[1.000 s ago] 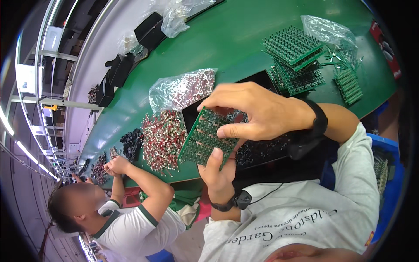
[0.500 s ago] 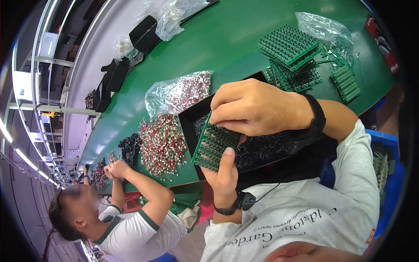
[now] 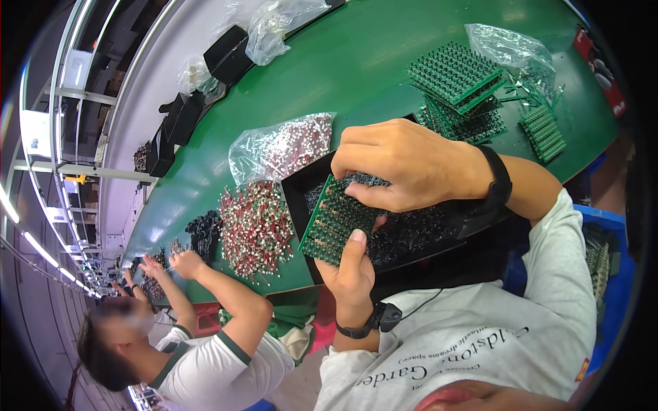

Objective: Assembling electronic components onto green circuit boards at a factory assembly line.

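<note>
My left hand holds a green circuit board by its near edge, thumb on top, tilted over a black tray of small dark parts. My right hand reaches across from the right. Its fingertips press on the board's upper face among the rows of inserted parts. Whether a part sits between those fingers is hidden. Both wrists carry black bands.
A heap of red and silver components lies left of the tray, a clear bag of the same behind it. Stacked green boards and a plastic bag sit far right. A co-worker works at the left on the green table.
The board and both hands have dropped slightly toward the tray, and my right fingers have shifted along the board's top. The co-worker's arm has barely moved.
</note>
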Available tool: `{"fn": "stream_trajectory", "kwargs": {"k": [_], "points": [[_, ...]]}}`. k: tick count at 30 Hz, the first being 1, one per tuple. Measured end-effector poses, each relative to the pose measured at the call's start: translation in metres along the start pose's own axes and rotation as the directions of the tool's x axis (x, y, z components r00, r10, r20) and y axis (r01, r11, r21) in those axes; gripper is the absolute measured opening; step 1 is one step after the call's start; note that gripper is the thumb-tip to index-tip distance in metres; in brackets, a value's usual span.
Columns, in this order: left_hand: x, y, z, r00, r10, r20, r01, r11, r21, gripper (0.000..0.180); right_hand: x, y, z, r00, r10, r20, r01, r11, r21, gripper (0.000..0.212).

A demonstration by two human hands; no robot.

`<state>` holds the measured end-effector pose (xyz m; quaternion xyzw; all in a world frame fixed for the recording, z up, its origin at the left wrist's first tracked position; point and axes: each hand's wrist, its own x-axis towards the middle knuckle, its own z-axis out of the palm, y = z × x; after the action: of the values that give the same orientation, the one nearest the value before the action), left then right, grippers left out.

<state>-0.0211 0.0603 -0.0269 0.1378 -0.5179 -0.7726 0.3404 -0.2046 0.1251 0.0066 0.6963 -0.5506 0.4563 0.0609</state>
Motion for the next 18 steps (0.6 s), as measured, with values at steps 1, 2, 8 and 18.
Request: {"fn": "stream_trajectory", "kwargs": {"k": [1,2,8,18], "points": [[0.0003,0.0,0.0002,1.0,0.01,0.004,-0.01,1.0,0.005,0.054,-0.0014,-0.0002,0.0017,0.999,0.04,-0.029,-0.039,0.999,0.024,0.019],[0.0003,0.0,0.0005,1.0,0.021,0.008,-0.021,1.0,0.009,0.054,-0.0024,-0.0007,0.0031,0.995,0.08,-0.058,-0.078,0.996,0.049,0.019],[-0.0012,-0.0043,0.0024,0.998,0.062,0.009,-0.063,0.996,0.059,0.051,-0.0009,-0.0002,0.0069,0.999,0.011,-0.052,-0.003,0.988,0.156,0.017],[-0.0024,-0.0052,0.0037,0.997,0.069,-0.034,-0.067,0.997,0.047,0.05,-0.0008,0.0009,0.005,0.988,0.138,-0.071,-0.123,0.975,0.185,0.017]]}}
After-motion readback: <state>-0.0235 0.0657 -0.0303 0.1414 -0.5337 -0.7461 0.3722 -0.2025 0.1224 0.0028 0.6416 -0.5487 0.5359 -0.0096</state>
